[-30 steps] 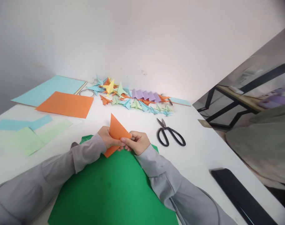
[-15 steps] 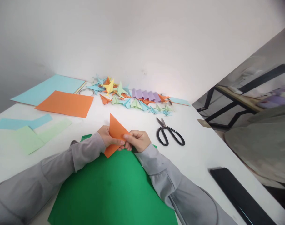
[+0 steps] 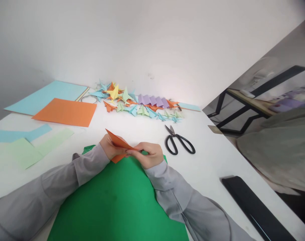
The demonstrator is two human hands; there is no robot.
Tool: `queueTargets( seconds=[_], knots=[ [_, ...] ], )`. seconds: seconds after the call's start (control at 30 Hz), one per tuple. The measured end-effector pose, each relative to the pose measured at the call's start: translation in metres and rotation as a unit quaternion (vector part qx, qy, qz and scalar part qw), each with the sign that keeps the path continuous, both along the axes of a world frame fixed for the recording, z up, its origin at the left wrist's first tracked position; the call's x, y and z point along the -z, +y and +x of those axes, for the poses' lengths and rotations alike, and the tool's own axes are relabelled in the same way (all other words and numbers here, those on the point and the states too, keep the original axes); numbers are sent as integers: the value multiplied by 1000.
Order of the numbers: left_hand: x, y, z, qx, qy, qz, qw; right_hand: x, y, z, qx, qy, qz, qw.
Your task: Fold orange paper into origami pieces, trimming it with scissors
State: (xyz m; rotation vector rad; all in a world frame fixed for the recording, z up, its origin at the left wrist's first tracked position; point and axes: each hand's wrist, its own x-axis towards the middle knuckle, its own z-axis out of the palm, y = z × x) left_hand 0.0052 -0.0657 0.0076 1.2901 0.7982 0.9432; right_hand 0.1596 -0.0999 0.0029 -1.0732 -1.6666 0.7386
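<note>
A folded piece of orange paper (image 3: 118, 142) is held between both hands above a green sheet (image 3: 117, 201). My left hand (image 3: 109, 148) is closed on its left side, thumb along the lower part. At the right corner, my right hand (image 3: 148, 154) pinches the paper between thumb and fingers. The paper is tilted, so much of its face is turned from view. Black-handled scissors (image 3: 173, 135) lie with blades partly apart to the right of my right hand.
Folded paper cranes (image 3: 113, 93) and a pleated purple paper strip (image 3: 154, 100) lie by the wall. At left are an orange sheet (image 3: 64, 112), a light blue sheet (image 3: 47, 95) and green paper pieces (image 3: 27, 152). A black flat object (image 3: 250, 201) lies at right.
The orange paper has tipped from standing up with its face showing to a flatter, edge-on tilt. My right hand has turned over its right corner. The view has shifted slightly.
</note>
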Motion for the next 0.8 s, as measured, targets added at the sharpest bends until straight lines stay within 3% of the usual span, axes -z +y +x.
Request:
queueTargets(
  seconds=[0.5,0.8],
  knots=[
    [2,-1,-2,-22,28,31,999,5,1,3,22,-63,86,994],
    [-3,-2,-3,-35,60,43,997,0,1,6,-2,-97,41,994]
  ],
)
